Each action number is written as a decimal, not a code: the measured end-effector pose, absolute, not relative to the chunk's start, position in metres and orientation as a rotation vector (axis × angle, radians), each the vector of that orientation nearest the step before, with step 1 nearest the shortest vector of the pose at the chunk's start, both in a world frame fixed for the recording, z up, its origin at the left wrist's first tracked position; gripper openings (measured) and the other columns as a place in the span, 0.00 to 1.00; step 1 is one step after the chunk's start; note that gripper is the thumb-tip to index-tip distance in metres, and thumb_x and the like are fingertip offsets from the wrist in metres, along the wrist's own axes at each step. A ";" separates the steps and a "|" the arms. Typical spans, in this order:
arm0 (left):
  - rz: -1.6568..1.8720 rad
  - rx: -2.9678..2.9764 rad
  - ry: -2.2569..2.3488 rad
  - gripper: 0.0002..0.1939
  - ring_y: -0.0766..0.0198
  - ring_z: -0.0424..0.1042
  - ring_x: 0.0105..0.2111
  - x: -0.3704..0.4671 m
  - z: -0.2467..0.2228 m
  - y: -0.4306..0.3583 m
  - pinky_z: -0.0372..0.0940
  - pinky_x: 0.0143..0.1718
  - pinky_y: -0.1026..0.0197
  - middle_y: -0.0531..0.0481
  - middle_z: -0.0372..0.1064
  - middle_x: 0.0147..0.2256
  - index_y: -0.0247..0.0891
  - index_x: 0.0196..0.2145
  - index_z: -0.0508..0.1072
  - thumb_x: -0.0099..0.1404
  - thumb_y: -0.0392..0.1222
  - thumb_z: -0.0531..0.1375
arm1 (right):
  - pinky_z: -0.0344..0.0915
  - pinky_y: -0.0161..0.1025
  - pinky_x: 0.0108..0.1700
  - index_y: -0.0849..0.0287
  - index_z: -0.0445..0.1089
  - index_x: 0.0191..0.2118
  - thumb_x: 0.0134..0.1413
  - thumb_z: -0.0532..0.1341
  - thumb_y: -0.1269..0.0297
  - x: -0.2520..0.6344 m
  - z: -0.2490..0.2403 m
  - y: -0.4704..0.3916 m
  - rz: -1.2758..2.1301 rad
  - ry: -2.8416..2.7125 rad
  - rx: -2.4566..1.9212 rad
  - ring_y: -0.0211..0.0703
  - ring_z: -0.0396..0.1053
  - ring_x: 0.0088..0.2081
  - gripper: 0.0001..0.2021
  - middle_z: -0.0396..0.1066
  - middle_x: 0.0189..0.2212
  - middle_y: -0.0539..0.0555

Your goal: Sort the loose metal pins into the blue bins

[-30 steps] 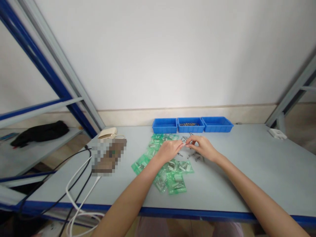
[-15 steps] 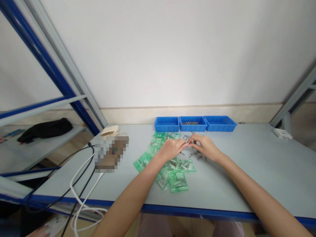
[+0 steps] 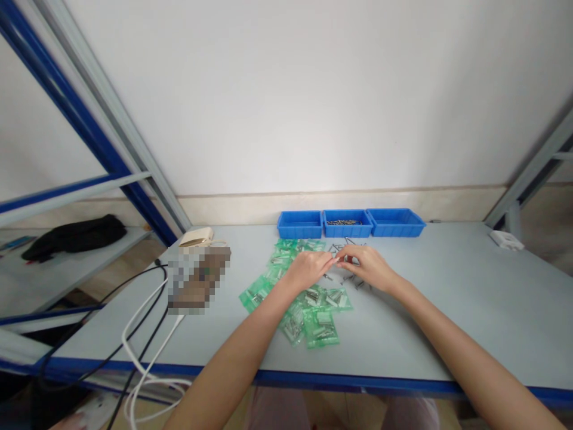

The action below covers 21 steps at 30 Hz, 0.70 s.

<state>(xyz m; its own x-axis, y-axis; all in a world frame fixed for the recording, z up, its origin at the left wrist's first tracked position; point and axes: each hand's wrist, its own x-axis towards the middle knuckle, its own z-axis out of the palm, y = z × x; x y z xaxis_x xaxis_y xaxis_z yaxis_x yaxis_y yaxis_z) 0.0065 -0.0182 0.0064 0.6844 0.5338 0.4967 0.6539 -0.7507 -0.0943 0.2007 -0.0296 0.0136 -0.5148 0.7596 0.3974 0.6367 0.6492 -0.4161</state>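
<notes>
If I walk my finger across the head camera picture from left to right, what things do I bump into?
black cloth → white cable → cream device → green bags → left hand → right hand → white block

Illumination is bright, even and diffuse, with a soft glare patch on the white wall (image 3: 313, 107) above the blue bins (image 3: 349, 223). Shadows on the table (image 3: 447, 298) are faint. Wide-angle distortion bends the frame posts (image 3: 89, 113) at the edges. One patch left of centre is pixelated
</notes>
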 end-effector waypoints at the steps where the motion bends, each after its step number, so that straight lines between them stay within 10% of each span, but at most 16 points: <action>1: -0.659 -2.638 -0.958 0.19 0.65 0.71 0.26 0.006 0.006 -0.018 0.60 0.26 0.66 0.50 0.69 0.24 0.35 0.28 0.67 0.70 0.44 0.43 | 0.59 0.35 0.35 0.56 0.69 0.36 0.57 0.53 0.55 0.201 0.014 -0.030 0.282 -2.312 -1.083 0.38 0.66 0.30 0.12 0.71 0.32 0.51; 21: -0.736 -2.680 -1.027 0.18 0.65 0.72 0.26 0.005 0.004 -0.016 0.62 0.27 0.66 0.52 0.71 0.26 0.36 0.40 0.67 0.68 0.51 0.45 | 0.58 0.35 0.35 0.57 0.70 0.35 0.58 0.53 0.60 0.200 0.018 -0.030 0.307 -2.245 -1.107 0.39 0.68 0.32 0.11 0.73 0.32 0.52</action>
